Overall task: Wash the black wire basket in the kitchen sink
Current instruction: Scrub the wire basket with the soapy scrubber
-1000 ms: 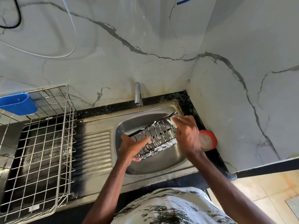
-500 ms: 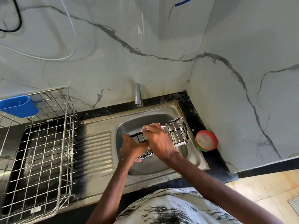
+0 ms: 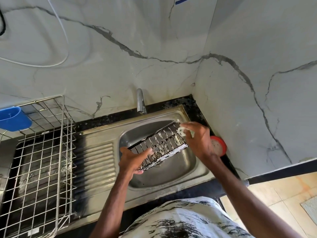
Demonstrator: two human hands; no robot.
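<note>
Steel sink [image 3: 163, 176], your left hand [image 3: 131, 163] fingers [image 3: 145, 152] curled on the black wire basket [image 3: 163, 143], right hand [image 3: 200, 140] pinching a foamy scrubber [image 3: 181, 131].

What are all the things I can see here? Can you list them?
black wire basket: one, black with white suds, held tilted over the sink bowl
scrub pad: one, foamy white with a green bit, at the basket's far corner
sink: one, steel, set in the counter
tap: one, silver, behind the bowl
counter: one, black, around the sink
dish rack: one, silver wire, left of the sink
holder: one, blue, at the rack's back left
round tub: one, red rim, right of the sink
cables: two, one white and one black, on the marble wall
shirt: one, white and black, bottom edge
left hand: one, grips the basket's near end
right hand: one, pinches the scrub pad
</note>
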